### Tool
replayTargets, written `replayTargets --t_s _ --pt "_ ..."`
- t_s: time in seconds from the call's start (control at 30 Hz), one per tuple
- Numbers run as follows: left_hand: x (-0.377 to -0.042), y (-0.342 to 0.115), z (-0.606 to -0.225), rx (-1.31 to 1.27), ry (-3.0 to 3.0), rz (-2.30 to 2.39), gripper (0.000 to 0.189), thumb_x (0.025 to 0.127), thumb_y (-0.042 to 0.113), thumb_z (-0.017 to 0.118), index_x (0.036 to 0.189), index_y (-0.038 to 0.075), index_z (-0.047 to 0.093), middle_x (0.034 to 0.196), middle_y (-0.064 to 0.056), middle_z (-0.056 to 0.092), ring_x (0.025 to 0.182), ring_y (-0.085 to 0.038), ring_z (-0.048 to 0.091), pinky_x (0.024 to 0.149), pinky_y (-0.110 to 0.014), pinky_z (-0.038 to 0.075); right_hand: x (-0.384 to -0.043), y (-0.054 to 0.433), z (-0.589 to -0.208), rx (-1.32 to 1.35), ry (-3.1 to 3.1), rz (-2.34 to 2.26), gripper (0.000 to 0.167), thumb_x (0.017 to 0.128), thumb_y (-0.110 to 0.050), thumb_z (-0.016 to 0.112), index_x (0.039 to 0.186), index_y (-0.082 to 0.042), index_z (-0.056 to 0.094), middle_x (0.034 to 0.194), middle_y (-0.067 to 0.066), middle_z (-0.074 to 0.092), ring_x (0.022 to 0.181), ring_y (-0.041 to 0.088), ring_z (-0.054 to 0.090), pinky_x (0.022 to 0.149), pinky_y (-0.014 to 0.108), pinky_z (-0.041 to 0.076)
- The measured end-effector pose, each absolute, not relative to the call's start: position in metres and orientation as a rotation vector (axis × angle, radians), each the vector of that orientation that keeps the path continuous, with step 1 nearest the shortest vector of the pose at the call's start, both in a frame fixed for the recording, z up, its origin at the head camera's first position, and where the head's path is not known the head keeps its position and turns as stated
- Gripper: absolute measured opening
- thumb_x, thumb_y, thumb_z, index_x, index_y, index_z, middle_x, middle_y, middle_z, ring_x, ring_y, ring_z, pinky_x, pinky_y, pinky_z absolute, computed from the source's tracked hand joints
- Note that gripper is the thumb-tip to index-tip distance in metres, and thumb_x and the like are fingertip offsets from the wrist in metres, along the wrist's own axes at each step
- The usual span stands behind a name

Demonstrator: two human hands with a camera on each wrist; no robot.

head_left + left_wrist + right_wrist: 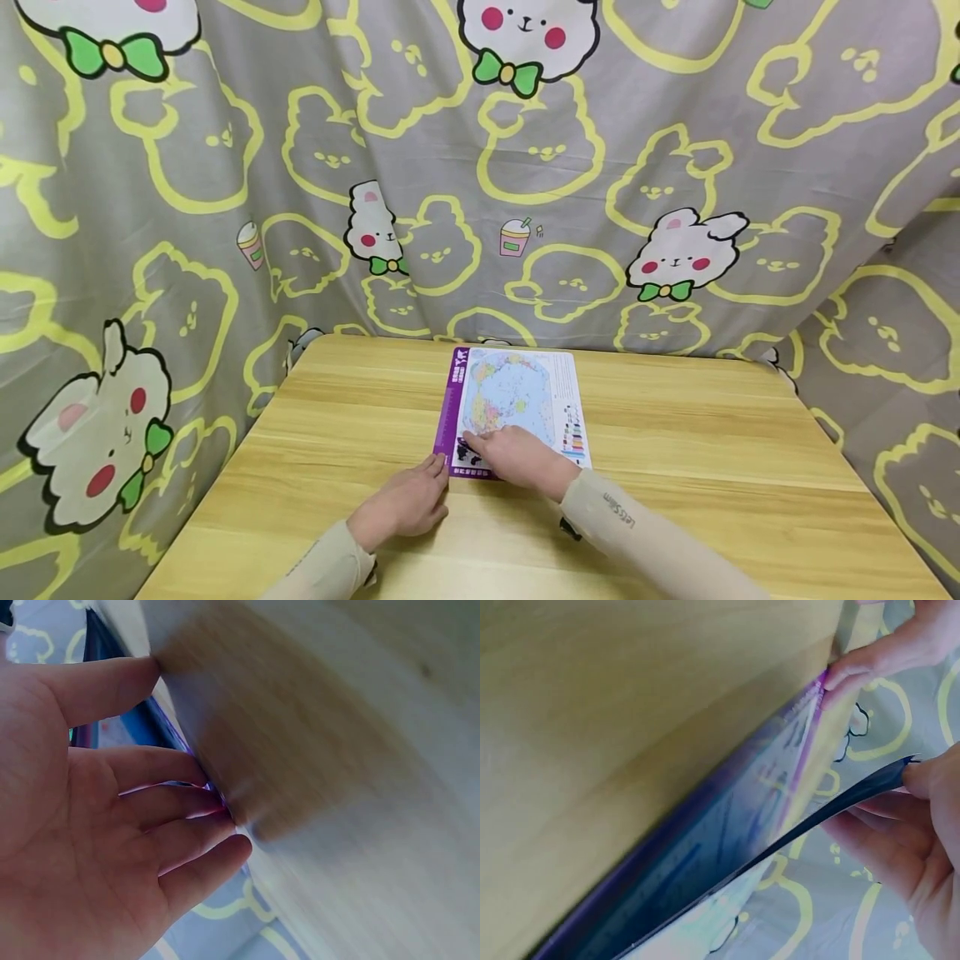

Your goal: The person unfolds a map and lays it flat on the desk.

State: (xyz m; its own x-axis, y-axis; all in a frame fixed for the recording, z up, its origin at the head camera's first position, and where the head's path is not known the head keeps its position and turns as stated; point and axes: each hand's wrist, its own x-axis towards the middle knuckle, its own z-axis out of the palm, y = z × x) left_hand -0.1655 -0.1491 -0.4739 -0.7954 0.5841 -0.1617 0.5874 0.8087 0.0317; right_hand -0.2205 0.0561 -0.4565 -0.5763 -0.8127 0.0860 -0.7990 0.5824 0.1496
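A world map sheet [517,383] with a white margin lies over a purple-bordered board [442,417] on the wooden table. At the map's lower left, my right hand [517,454] pinches the sheet's edge between thumb and fingers. In the right wrist view the thin sheet [840,801] curves up off the purple-edged board [705,817], leaving a wedge of space between them. My left hand [405,500] rests its fairly straight fingertips at the board's lower left corner. Its fingers [180,840] and thumb are spread apart in the left wrist view.
The wooden table [675,450] extends around the board on both sides. A grey curtain [435,167] with yellow outlines and white cartoon animals hangs behind the table and along its sides.
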Motion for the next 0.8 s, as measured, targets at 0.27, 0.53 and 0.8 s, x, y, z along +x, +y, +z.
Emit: replayTargets --t_s 0.27,0.53,0.8 --pt "-0.165 -0.147 -0.474 0.887 2.827 -0.004 0.062 0.091 0.034 0.058 0.134 -0.009 0.045 0.141 -0.025 0.040 0.131 -0.037 0.038 0.107 -0.043 0.032 -0.217 0.065 -0.438 1.338 -2.556 -0.152 0.037 0.092 -0.008 0.057 0.129 -0.005 0.055 0.112 0.008 0.067 0.080 0.018 0.069 0.067 0.028 0.056" --pt "-0.165 -0.146 -0.475 0.840 2.834 0.061 0.063 0.091 0.034 0.057 0.135 -0.009 0.043 0.141 -0.026 0.040 0.130 -0.037 0.039 0.107 -0.044 0.033 -0.211 0.078 -0.415 1.302 -2.476 -0.107 0.035 0.092 -0.005 0.056 0.127 -0.002 0.056 0.122 0.010 0.063 0.081 0.020 0.068 0.068 0.030 0.056" --pt "-0.164 -0.142 -0.478 0.835 2.874 0.056 0.064 0.090 0.035 0.059 0.133 -0.009 0.045 0.138 -0.027 0.043 0.128 -0.038 0.041 0.104 -0.045 0.036 -0.206 0.100 -0.392 1.233 -2.412 -0.113 0.039 0.090 -0.006 0.061 0.128 -0.005 0.055 0.122 0.008 0.062 0.080 0.016 0.067 0.062 0.030 0.056"
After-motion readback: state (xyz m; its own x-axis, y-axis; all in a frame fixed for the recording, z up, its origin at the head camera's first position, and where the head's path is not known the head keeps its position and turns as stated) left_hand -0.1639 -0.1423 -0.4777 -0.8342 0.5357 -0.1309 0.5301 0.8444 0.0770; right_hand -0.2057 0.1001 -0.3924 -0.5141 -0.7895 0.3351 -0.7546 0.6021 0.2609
